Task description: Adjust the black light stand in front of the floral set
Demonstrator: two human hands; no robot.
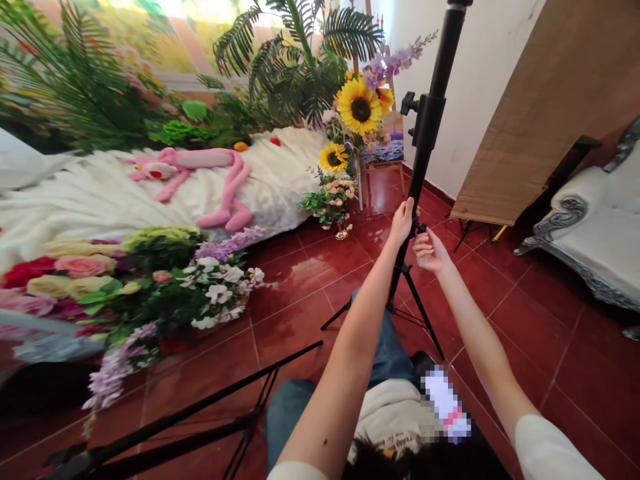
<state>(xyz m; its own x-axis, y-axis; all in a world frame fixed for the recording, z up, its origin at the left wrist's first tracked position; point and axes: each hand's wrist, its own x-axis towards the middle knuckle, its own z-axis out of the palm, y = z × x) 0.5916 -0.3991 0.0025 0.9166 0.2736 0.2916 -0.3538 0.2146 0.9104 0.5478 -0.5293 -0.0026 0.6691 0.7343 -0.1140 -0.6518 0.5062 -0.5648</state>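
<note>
A black light stand (431, 137) rises on spread tripod legs in front of me, its pole leaning slightly right in view. My left hand (403, 221) is wrapped round the pole at its lower section. Just right of it, my right hand (429, 249) has its fingers closed at a small black tightening knob (419, 229) on the stand's collar. A second knob (409, 103) sticks out from the upper collar, untouched. The stand's feet rest on the red tiled floor (480, 280) beyond my knees.
Another black stand (200, 407) lies low at the left. A pink plush toy (225, 187) rests on white fur cloth (285, 153). Flowers (215, 287), sunflowers (359, 107) and palm leaves surround it. At right are a brown backdrop panel (520, 120) and a white ornate sofa (600, 213).
</note>
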